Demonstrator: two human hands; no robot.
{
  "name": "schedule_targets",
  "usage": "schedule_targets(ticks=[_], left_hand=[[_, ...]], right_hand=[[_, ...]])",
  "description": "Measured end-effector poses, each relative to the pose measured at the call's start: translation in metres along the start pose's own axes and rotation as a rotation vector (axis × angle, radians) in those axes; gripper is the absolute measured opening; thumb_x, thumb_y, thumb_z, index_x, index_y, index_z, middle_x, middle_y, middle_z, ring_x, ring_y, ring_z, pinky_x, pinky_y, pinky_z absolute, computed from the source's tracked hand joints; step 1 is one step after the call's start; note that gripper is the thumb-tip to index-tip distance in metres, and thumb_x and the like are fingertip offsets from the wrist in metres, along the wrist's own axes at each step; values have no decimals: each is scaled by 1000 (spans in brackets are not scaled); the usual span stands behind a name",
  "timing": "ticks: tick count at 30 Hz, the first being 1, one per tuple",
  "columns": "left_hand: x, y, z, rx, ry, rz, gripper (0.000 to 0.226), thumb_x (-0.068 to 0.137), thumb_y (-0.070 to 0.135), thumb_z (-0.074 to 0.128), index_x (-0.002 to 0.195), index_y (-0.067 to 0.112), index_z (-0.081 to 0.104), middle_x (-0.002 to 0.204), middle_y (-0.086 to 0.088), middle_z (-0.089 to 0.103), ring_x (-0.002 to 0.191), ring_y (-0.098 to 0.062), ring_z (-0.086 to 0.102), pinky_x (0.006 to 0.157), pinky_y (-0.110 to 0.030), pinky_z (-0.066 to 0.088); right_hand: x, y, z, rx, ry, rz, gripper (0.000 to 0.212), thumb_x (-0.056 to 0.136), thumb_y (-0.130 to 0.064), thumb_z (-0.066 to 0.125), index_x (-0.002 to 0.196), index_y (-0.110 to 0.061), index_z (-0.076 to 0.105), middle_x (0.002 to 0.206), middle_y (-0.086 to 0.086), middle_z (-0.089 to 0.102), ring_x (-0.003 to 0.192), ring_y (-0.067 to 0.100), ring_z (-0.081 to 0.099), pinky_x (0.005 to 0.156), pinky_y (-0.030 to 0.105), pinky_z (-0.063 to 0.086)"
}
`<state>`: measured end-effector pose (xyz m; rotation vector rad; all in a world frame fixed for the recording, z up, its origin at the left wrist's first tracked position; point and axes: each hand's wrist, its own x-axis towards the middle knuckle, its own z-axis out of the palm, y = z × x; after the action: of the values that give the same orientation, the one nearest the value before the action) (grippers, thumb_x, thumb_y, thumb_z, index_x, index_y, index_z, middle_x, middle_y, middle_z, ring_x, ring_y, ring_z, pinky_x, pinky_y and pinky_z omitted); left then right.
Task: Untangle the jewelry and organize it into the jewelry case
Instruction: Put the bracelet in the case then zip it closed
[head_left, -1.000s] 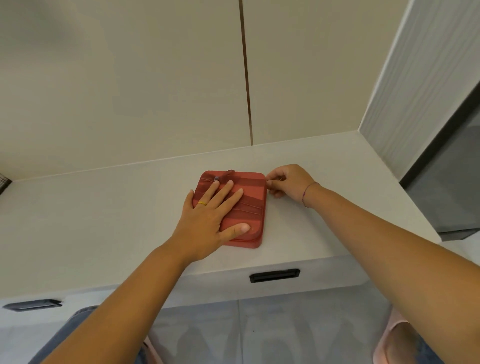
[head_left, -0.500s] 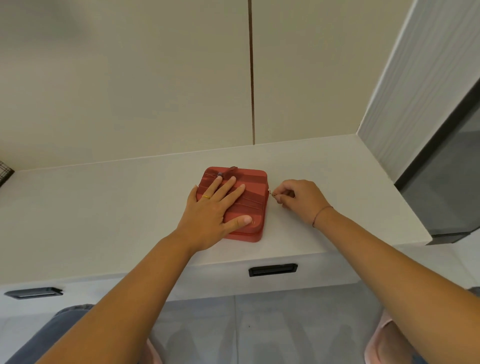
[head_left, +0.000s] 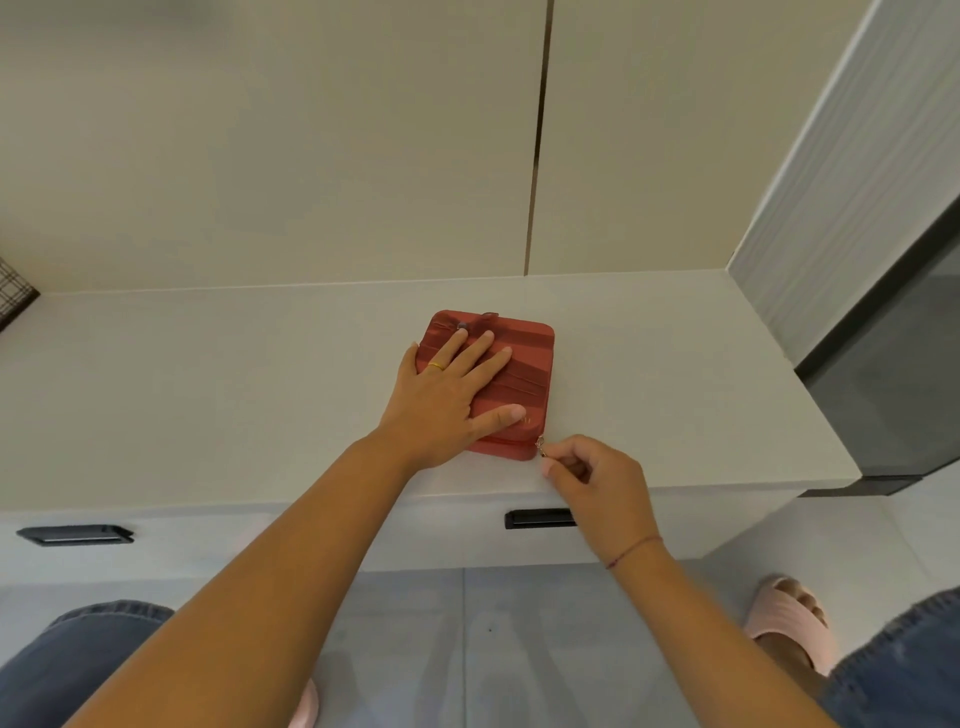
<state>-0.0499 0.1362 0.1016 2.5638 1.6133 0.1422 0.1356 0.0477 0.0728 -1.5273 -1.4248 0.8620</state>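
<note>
- A red, square, soft-sided jewelry case (head_left: 525, 358) with rounded corners lay flat on a pale grey tabletop (head_left: 208, 395), right of the middle and close to the front edge.
- The case was shut, so what it held could not be seen; raised ridges ran across its lid, and a small strap (head_left: 488, 315) stuck out at its far edge.
- The left hand (head_left: 447, 395) rested palm down on the lid, its fingers (head_left: 491, 361) straight and spread, gripping nothing; the thumb reached toward the near right corner.
- A thin gold ring (head_left: 436, 366) sat on one finger of that hand.
- The right hand (head_left: 597, 478) was at the case's near right corner, its thumb and forefinger curled and pinching a small metal zipper pull (head_left: 540, 446) just beside that corner.
- A thin red thread bracelet (head_left: 635, 550) circled the right wrist.
- Below the tabletop, a black recessed drawer handle (head_left: 535, 518) showed partly behind the right hand; a second black handle (head_left: 75, 535) sat far left.
- Cream wall panels (head_left: 260, 145) rose behind the tabletop.
- On the grey tiled floor (head_left: 519, 649), a foot in a pink slipper (head_left: 789, 618) showed lower right, with blue denim trouser legs (head_left: 67, 660) at both bottom corners.
</note>
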Motion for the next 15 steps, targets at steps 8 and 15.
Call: schedule_targets(ticks=[8, 15], left_hand=[[0, 0, 1, 13, -2, 7, 85, 76, 83, 3, 150, 41, 8, 160, 13, 1, 148, -12, -5, 117, -53, 0], [-2, -1, 2, -1, 35, 14, 88, 74, 83, 3, 150, 39, 12, 160, 13, 6, 148, -12, -2, 118, -51, -1]], right_hand=[[-14, -7, 27, 41, 87, 27, 17, 83, -4, 66, 81, -20, 69, 74, -10, 66, 69, -1, 58, 66, 8, 44], [-13, -20, 65, 92, 108, 15, 13, 82, -5, 67, 82, -17, 71, 73, -11, 65, 70, -2, 58, 67, 8, 44]])
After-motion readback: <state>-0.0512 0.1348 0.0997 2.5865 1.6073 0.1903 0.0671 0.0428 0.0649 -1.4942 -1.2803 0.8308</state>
